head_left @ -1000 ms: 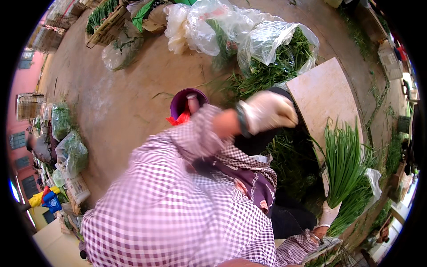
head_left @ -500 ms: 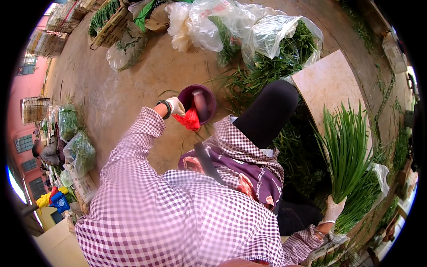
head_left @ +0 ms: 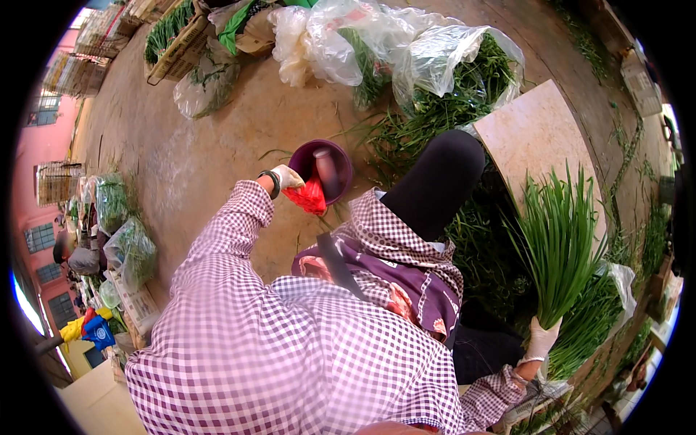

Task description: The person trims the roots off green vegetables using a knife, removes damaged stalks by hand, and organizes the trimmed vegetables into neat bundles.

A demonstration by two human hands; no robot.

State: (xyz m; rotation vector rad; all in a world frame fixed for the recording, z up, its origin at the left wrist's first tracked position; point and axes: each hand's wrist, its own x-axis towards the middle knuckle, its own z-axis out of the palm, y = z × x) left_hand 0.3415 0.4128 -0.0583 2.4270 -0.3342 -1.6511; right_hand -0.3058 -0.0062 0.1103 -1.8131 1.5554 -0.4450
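Note:
My gloved left hand [head_left: 290,177] is closed at the rim of a purple bucket [head_left: 349,168]. Its fingers pinch the edge of a bright red plastic bag [head_left: 310,197] that hangs partly over the bucket's side. Inside the bucket lies a pale, bottle-like object [head_left: 325,165], too blurred to name for certain. Low on the right, my gloved right hand [head_left: 542,339] grips a bunch of chives [head_left: 560,250] round its lower end, the long green leaves fanning away from me over a pale board [head_left: 540,127].
More chives [head_left: 580,341] lie in a plastic-lined crate beside my right hand. Loose greens [head_left: 478,268] cover the ground by my knee. Clear plastic bags [head_left: 442,61] of greens stand ahead, with a filled crate [head_left: 181,47] far left. A person [head_left: 85,257] is at the left edge.
My left hand has shifted very slightly, still holding the red bag at the bucket. The chives in my right hand have moved a little, their leaves spreading slightly wider.

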